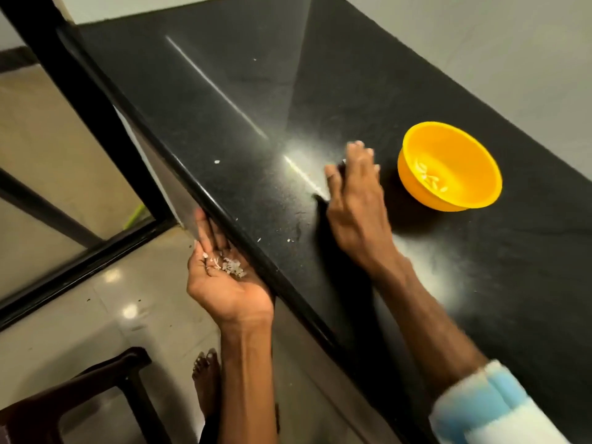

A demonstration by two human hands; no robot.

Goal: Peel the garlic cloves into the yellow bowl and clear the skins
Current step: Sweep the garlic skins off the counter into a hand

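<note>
A yellow bowl (pixel 448 166) stands on the black counter (pixel 256 100) with several peeled garlic cloves (pixel 431 177) in its bottom. My right hand (pixel 354 203) lies on the counter just left of the bowl, fingers straight and blurred. My left hand (pixel 221 274) is cupped palm up below the counter's front edge, with a small heap of garlic skins (pixel 230 267) lying in the palm. A few skin flakes (pixel 217 161) are scattered on the counter near the edge.
The counter's rounded front edge (pixel 224 216) runs diagonally across the view. Below it lie a tiled floor (pixel 96 309), a dark chair (pixel 80 398) at the bottom left and my bare foot (pixel 206 376). A grey wall backs the counter.
</note>
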